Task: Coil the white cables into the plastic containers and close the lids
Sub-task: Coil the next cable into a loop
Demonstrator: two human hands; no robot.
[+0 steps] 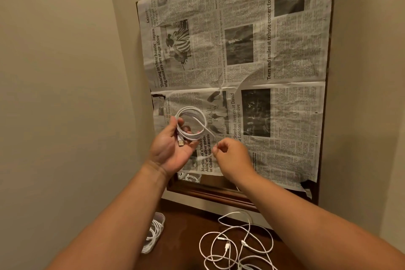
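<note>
Head view: the step in hand is coiling. The left grip (173,149) is raised in front of the newspaper (285,94), its fingers and thumb curled round a nearly complete coil of white cable (191,123). The USB plug (180,144) lies on its palm. The right grip (231,153), just right of the left grip, has its fingers curled and appears to pinch the free tail (205,127), though blur leaves the contact uncertain. The next move, as judged, is to wind the tail into the coil and then lower the coil into a container. Below the left grip, on the desk (182,237), a plastic container (153,233) holds a coiled cable; whether its lid is shut cannot be told. Below the right grip lie loose white cables (236,245), not yet coiled. Legible behind the grips: "Tears and smiles at tribute concert for Swiss fire", "Dancing in their hands: Japan wig masters set stage alive", "Stardust lives on at David".
</note>
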